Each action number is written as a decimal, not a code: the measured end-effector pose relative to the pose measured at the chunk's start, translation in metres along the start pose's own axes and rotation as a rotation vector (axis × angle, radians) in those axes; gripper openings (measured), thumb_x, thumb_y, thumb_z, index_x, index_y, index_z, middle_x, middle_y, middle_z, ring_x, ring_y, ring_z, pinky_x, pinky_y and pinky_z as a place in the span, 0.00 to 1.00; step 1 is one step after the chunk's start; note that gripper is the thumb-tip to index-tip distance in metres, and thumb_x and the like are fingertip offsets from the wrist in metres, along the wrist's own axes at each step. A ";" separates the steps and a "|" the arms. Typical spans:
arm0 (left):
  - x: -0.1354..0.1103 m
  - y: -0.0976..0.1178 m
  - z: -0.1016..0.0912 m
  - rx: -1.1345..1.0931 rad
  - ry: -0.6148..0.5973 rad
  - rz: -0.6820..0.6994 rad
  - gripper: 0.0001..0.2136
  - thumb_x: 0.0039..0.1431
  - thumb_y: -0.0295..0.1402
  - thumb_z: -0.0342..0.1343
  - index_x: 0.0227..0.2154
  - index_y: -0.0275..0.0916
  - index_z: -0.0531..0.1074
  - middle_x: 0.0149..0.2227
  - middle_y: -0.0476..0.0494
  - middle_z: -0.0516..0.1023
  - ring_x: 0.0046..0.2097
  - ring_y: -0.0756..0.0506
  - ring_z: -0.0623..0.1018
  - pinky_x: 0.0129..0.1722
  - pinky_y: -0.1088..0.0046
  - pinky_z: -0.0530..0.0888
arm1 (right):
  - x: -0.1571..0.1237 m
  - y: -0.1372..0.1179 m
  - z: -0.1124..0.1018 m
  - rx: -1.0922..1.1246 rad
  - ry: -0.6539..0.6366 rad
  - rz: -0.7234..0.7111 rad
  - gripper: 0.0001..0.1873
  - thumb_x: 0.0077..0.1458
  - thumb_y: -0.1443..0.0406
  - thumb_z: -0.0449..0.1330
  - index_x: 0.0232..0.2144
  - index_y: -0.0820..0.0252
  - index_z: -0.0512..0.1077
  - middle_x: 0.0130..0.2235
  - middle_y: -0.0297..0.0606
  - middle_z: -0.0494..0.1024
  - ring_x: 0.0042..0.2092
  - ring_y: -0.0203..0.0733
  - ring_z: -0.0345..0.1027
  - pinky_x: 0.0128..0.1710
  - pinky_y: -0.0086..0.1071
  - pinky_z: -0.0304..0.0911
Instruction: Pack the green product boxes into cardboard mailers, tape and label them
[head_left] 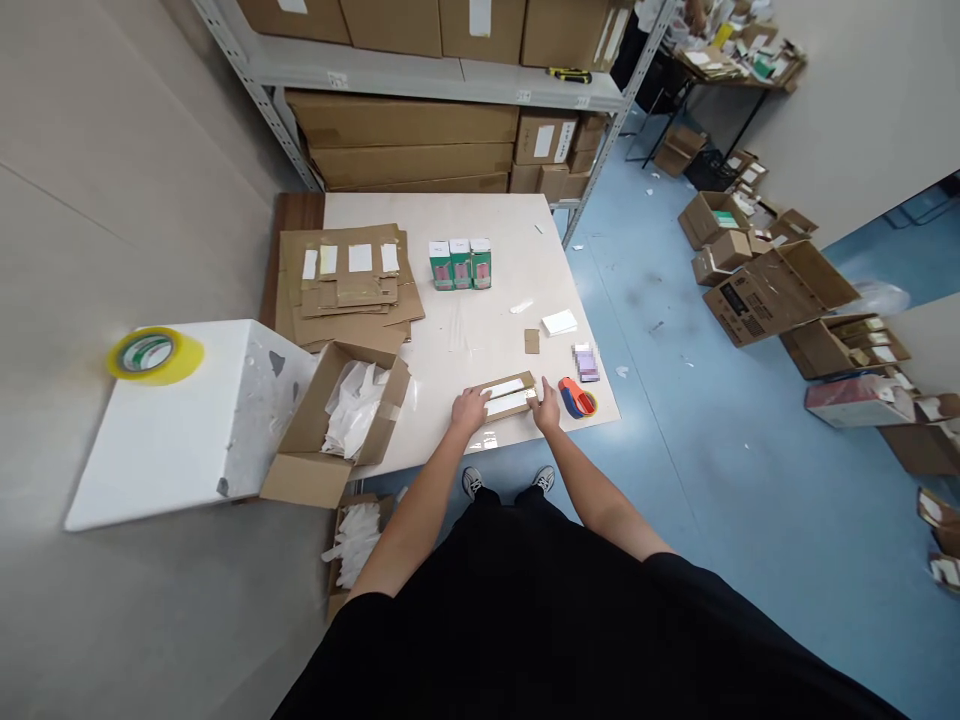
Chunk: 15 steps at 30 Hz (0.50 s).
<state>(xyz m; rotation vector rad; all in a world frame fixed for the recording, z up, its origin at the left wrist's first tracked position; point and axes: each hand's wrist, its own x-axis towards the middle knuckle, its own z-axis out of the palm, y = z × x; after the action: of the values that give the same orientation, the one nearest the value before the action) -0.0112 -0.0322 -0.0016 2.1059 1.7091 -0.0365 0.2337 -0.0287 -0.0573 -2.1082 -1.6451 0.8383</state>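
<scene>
A small cardboard box (pixel 511 395) lies near the front edge of the white table (pixel 495 330). Two long white strips show on its upper side; whether they are labels or contents I cannot tell. My left hand (pixel 470 408) grips its left end, fingers closed around the edge. At the opposite end, my right hand (pixel 547 407) holds the right side with thumb and fingers. Just right of that hand is an orange and blue tape dispenser (pixel 577 398). Beyond the box are a small brown cardboard piece (pixel 532 342), a white stack of cards (pixel 559 322) and a purple pack (pixel 586 363).
Three green-and-white boxes (pixel 460 265) stand farther back. Flattened cardboard (pixel 352 300) lies at left, near an open carton (pixel 300 478) of white plastic bags. Yellow tape (pixel 155 355) rests on a white block (pixel 180 430). Shelving (pixel 435 75) stands behind; cartons (pixel 765 300) line the floor at right.
</scene>
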 end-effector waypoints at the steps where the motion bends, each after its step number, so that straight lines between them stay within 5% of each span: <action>1: -0.003 0.002 0.004 0.012 -0.041 0.008 0.28 0.67 0.32 0.56 0.70 0.43 0.66 0.69 0.34 0.67 0.72 0.33 0.61 0.64 0.57 0.71 | -0.001 0.000 0.003 -0.017 -0.010 -0.031 0.37 0.67 0.60 0.53 0.76 0.52 0.52 0.67 0.49 0.66 0.55 0.53 0.72 0.53 0.41 0.70; 8: -0.008 0.011 0.021 0.067 -0.116 -0.040 0.31 0.71 0.38 0.52 0.73 0.34 0.59 0.76 0.28 0.53 0.77 0.27 0.50 0.67 0.50 0.66 | -0.004 -0.003 0.010 -0.088 -0.116 -0.090 0.31 0.71 0.61 0.50 0.73 0.55 0.60 0.68 0.53 0.66 0.61 0.58 0.66 0.60 0.46 0.66; 11: 0.002 0.014 0.019 0.068 -0.144 -0.003 0.31 0.72 0.38 0.50 0.74 0.36 0.57 0.77 0.33 0.53 0.77 0.27 0.48 0.69 0.50 0.64 | 0.004 0.004 -0.002 -0.010 -0.124 -0.162 0.32 0.69 0.61 0.53 0.73 0.56 0.60 0.71 0.53 0.62 0.65 0.60 0.64 0.63 0.50 0.63; 15: 0.024 0.037 0.021 0.076 -0.187 0.048 0.30 0.73 0.38 0.47 0.75 0.40 0.55 0.77 0.36 0.52 0.78 0.28 0.46 0.70 0.46 0.62 | 0.021 0.032 -0.035 0.074 0.027 -0.204 0.31 0.66 0.62 0.54 0.70 0.60 0.63 0.72 0.52 0.61 0.71 0.58 0.56 0.68 0.51 0.58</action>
<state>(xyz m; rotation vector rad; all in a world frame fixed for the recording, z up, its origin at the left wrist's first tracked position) 0.0346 -0.0229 -0.0155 2.1224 1.5699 -0.2794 0.2832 -0.0142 -0.0539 -1.8572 -1.7508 0.7888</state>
